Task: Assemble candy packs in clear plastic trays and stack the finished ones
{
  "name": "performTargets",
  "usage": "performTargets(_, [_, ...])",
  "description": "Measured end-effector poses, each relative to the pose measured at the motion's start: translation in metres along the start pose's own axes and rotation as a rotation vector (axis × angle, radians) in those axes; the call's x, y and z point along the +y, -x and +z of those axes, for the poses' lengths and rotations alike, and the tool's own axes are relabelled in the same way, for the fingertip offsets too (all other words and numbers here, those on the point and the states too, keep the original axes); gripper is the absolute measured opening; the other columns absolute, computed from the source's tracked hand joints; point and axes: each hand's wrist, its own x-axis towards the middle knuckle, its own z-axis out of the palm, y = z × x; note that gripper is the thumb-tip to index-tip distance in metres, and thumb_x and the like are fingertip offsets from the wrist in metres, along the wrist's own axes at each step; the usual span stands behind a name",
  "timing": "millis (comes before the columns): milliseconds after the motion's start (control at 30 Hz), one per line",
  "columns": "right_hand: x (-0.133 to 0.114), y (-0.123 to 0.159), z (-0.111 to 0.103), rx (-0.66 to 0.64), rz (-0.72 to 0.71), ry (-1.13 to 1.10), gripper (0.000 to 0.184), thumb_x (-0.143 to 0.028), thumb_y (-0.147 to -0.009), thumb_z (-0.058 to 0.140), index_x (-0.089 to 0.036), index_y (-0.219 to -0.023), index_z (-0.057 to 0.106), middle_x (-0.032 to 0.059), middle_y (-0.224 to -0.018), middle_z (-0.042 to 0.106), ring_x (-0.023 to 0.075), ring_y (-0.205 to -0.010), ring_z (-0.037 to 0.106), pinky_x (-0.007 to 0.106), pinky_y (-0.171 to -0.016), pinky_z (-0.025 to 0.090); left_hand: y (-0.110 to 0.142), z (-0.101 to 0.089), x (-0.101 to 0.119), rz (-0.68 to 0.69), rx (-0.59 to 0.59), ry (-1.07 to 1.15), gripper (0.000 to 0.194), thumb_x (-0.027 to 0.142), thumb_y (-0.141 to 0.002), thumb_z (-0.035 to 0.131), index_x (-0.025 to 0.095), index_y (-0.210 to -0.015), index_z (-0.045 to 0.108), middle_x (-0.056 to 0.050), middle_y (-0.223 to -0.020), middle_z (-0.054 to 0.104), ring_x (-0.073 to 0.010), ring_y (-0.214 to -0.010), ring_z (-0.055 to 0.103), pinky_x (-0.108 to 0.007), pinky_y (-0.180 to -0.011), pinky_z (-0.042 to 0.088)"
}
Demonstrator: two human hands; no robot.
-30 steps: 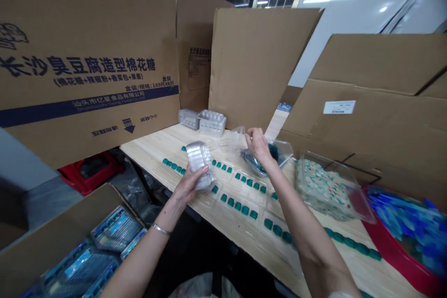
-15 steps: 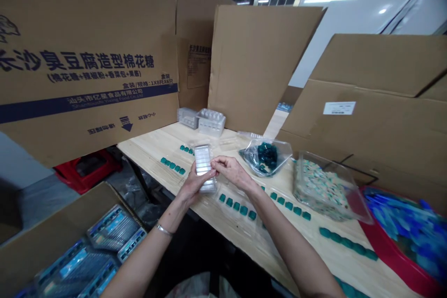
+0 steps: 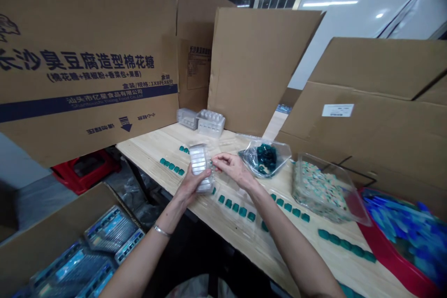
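My left hand [image 3: 190,182] is wrapped round a stack of clear plastic trays [image 3: 199,160], which tilts slightly over the table. The thumb lies across the front of the stack. At the stack's right edge, my right hand [image 3: 228,165] is closed in a pinch on the rim of a clear plastic tray; its fingertips are small and partly blurred. Below the hands, a row of dark green pieces [image 3: 236,207] lies in a clear tray on the wooden table [image 3: 209,233]. Another green row [image 3: 172,166] sits to the left.
A clear bag of dark green pieces [image 3: 267,158] lies beyond my right hand. To the right stand a clear tub of pale bits [image 3: 319,184] and a red basin [image 3: 387,247] with blue packets. Clear trays [image 3: 211,123] stand at the back. Cardboard boxes [image 3: 258,70] surround the table.
The tray stack has shifted slightly left and tilted in my left hand. A narrow gap has opened between the stack and my right fingertips.
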Motion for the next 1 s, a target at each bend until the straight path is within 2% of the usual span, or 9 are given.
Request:
performTargets(133, [-0.003,0.0,0.01,-0.048,-0.019,-0.001,0.025,-0.039,-0.073,0.062,-0.015,-0.08,0.065,0.0006,-0.072,0.063,0.0121,-0.064,0.055,0.025,-0.063,0.045,0.003,0.008,-0.001,0.014,-0.026,0.0,0.054,0.022,-0.058,0.079,0.019,-0.106,0.055,-0.004,-0.09,0.068,-0.0145,-0.078,0.063,-0.028,-0.074,0.047])
performTargets(300, [-0.001,0.002,0.009,-0.064,-0.017,0.031,0.026,-0.039,-0.076,0.058,-0.014,-0.081,0.066,-0.0001,-0.068,0.061,0.0112,-0.061,0.053,0.024,-0.061,0.043,0.003,0.007,-0.002,0.001,-0.041,-0.011,0.054,0.024,-0.058,0.08,0.019,-0.106,0.056,-0.005,-0.094,0.068,-0.0162,-0.08,0.064,-0.029,-0.075,0.047])
performTargets(433, [0.003,0.001,0.014,0.013,0.019,0.089,0.021,-0.034,-0.075,0.057,-0.014,-0.078,0.064,-0.0011,-0.065,0.059,0.0099,-0.057,0.051,0.022,-0.056,0.04,0.003,0.006,-0.003,0.012,-0.022,-0.022,0.055,0.023,-0.057,0.08,0.019,-0.106,0.056,-0.004,-0.091,0.068,-0.0153,-0.077,0.063,-0.027,-0.071,0.047])
performTargets(633, [-0.001,0.006,0.024,0.092,0.042,0.081,0.016,-0.029,-0.074,0.054,-0.015,-0.076,0.06,-0.0031,-0.058,0.056,0.0094,-0.054,0.05,0.021,-0.055,0.039,0.008,0.006,0.0,-0.066,-0.048,0.08,0.05,0.022,-0.059,0.078,0.017,-0.105,0.061,-0.004,-0.089,0.07,-0.0161,-0.077,0.064,-0.028,-0.076,0.048])
performTargets(700, [-0.002,0.008,0.015,0.119,0.022,0.071,0.017,-0.03,-0.073,0.055,-0.015,-0.077,0.061,-0.0036,-0.057,0.054,0.0095,-0.053,0.05,0.022,-0.055,0.039,0.01,0.001,0.005,-0.105,-0.06,0.112,0.044,0.023,-0.061,0.077,0.015,-0.102,0.063,-0.006,-0.089,0.07,-0.0178,-0.078,0.065,-0.03,-0.077,0.049])
performTargets(800, [0.002,0.001,-0.014,0.215,-0.016,0.035,0.021,-0.036,-0.073,0.058,-0.015,-0.077,0.061,-0.0029,-0.057,0.055,0.0098,-0.052,0.048,0.023,-0.054,0.038,0.01,-0.011,0.014,-0.126,-0.015,0.138,0.04,0.025,-0.062,0.077,0.015,-0.099,0.065,-0.006,-0.091,0.07,-0.0192,-0.08,0.065,-0.033,-0.078,0.051])
performTargets(900, [0.01,-0.018,-0.053,0.294,-0.072,0.002,0.025,-0.041,-0.073,0.058,-0.016,-0.073,0.059,-0.0012,-0.061,0.055,0.0102,-0.053,0.048,0.024,-0.055,0.039,0.009,-0.019,0.02,-0.092,0.041,0.134,0.039,0.024,-0.062,0.077,0.018,-0.098,0.065,-0.004,-0.092,0.07,-0.0178,-0.079,0.065,-0.032,-0.078,0.051])
performTargets(1000, [0.016,-0.04,-0.081,0.415,-0.085,0.11,0.025,-0.041,-0.071,0.059,-0.016,-0.072,0.059,0.0008,-0.064,0.056,0.0126,-0.058,0.05,0.026,-0.058,0.041,0.008,-0.017,0.021,-0.069,0.023,0.117,0.042,0.023,-0.063,0.076,0.018,-0.102,0.062,-0.004,-0.095,0.069,-0.0166,-0.081,0.064,-0.031,-0.079,0.05])
